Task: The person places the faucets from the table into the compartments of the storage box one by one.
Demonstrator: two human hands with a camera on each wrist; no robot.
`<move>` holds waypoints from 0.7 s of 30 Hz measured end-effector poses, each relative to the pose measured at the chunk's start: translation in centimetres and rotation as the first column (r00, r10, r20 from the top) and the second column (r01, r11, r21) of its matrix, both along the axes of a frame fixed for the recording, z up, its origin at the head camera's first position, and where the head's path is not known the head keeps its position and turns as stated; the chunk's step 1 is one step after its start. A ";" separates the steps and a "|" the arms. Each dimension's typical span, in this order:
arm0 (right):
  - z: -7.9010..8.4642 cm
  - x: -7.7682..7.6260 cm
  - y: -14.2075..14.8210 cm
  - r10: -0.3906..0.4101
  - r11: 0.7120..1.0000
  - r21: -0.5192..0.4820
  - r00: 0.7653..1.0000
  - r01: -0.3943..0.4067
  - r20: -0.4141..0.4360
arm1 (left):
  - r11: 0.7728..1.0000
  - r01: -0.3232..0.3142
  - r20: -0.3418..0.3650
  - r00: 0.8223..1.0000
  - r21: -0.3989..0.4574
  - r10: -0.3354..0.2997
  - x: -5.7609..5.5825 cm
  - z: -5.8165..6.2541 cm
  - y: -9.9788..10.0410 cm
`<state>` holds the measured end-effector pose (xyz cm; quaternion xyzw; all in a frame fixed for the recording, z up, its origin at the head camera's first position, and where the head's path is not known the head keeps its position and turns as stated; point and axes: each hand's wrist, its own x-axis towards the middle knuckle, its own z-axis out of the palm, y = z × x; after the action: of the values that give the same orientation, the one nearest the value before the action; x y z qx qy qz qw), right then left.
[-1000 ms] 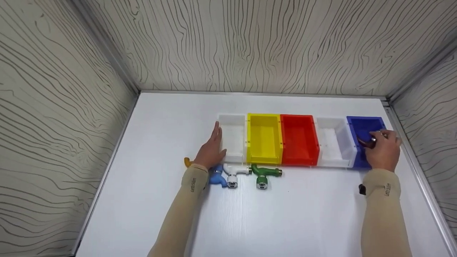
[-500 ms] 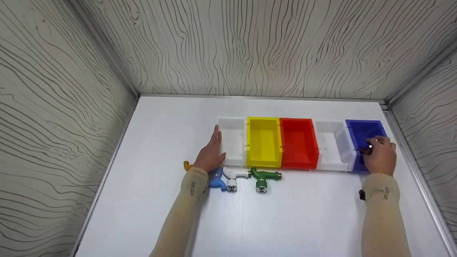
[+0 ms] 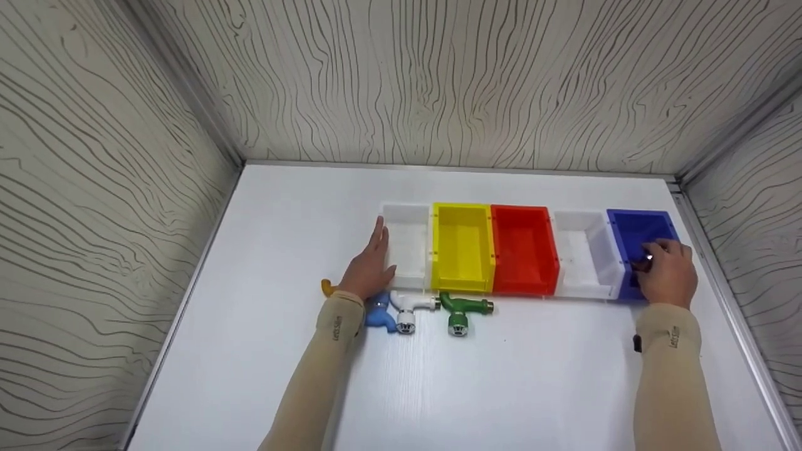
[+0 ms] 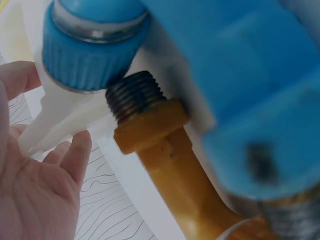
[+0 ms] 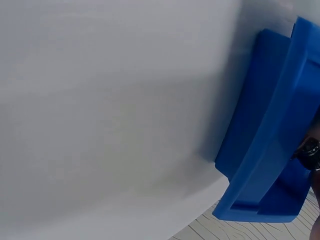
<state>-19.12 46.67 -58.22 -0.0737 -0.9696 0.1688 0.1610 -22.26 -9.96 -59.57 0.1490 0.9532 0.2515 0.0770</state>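
My right hand [image 3: 670,275] reaches into the blue bin [image 3: 640,219] at the right end of the row. It grips a dark reddish faucet [image 3: 643,262], mostly hidden by the fingers. In the right wrist view the faucet's dark end [image 5: 311,150] shows inside the blue bin. With fingers straight, my left hand [image 3: 366,266] rests against the outer side of the left white bin [image 3: 407,244]. Under the left wrist lie an orange faucet [image 3: 327,287] and a blue faucet [image 3: 380,316], partly covered. The left wrist view shows the orange faucet's threaded end [image 4: 135,95] close up.
Between the end bins stand a yellow bin [image 3: 462,250], a red bin [image 3: 525,250] and another white bin [image 3: 579,257], joined in one row. A white faucet [image 3: 407,313] and a green faucet [image 3: 460,310] lie on the table [image 3: 501,388] before them. Patterned walls enclose the table.
My right hand has sunk lower into the blue bin with the dark reddish faucet and moved slightly left. My left hand stays at the white bin.
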 end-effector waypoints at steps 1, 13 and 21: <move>-0.1 0.0 0.1 0.005 1.000 0.004 1.000 -0.005 0.009 | 1.000 -0.001 0.000 1.000 -0.003 0.001 0.0 0.0 0.0; 0.1 -0.2 1.3 0.018 1.000 0.020 0.991 -0.021 0.132 | 1.000 -0.026 0.032 0.999 -0.013 0.027 -0.1 0.0 0.5; 0.3 -0.5 1.3 0.054 0.996 0.057 0.982 -0.066 0.184 | 1.000 -0.024 0.028 0.999 -0.003 0.024 -0.3 -0.6 0.1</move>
<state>-19.59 47.98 -57.95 -0.0545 -0.9869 0.1355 0.0689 -22.60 -9.87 -60.17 0.1338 0.9541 0.2532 0.0875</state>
